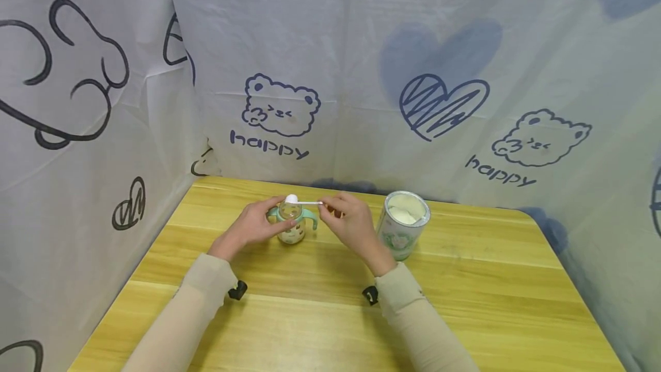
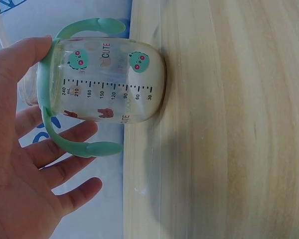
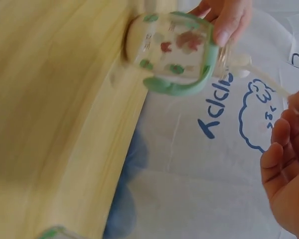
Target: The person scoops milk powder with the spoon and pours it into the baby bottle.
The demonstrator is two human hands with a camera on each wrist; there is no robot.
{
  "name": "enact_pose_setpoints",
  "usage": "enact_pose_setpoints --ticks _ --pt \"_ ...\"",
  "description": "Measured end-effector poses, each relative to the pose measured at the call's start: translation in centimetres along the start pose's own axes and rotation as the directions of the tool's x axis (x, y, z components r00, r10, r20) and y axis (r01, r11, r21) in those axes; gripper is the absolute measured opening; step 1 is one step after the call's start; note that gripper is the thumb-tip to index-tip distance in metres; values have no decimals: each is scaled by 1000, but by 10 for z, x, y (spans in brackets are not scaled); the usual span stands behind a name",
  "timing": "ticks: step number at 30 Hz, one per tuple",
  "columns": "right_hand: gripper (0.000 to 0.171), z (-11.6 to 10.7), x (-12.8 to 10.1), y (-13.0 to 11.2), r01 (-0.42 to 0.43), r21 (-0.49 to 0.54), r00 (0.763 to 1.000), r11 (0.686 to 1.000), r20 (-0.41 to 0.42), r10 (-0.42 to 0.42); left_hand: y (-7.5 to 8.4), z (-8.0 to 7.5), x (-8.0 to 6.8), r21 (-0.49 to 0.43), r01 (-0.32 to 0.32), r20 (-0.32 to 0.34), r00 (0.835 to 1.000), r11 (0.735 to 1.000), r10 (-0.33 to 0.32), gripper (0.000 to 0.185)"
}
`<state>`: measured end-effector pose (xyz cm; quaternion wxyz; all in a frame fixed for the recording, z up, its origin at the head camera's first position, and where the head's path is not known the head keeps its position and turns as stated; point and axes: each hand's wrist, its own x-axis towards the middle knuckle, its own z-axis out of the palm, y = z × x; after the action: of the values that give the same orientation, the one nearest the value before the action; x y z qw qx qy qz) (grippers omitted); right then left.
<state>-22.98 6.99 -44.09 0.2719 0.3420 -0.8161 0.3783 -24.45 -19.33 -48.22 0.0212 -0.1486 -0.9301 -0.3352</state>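
A clear baby bottle (image 1: 291,237) with green side handles stands upright on the wooden table, a pale layer of contents at its bottom. At its neck, my left hand (image 1: 255,223) holds the bottle between thumb and fingers; the lower fingers spread loosely behind a handle in the left wrist view. My right hand (image 1: 353,225) pinches the end of a white scoop (image 1: 308,203). Its bowl, heaped with white powder (image 1: 291,198), is over the bottle's open mouth. In the right wrist view the scoop's bowl (image 3: 240,60) appears close by the bottle's rim.
Right of my right hand stands an open can (image 1: 395,240) with pale powder inside. Patterned cloth (image 1: 356,131) hangs behind the wooden table (image 1: 310,314) and along its left side. Each wrist carries a black band.
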Motion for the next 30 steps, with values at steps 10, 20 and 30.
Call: enact_pose_setpoints --ticks 10,20,30 --pt "22 -3 4 -7 -505 274 854 819 23 519 -2 -1 3 -11 -4 9 1000 1000 4 74" --pt "18 -4 4 -4 -405 231 912 885 34 409 -1 -2 4 -11 1 16 1000 1000 -1 77" --pt "12 4 0 6 120 -91 993 989 -6 -121 1 -4 4 4 3 24 1000 1000 -4 82"
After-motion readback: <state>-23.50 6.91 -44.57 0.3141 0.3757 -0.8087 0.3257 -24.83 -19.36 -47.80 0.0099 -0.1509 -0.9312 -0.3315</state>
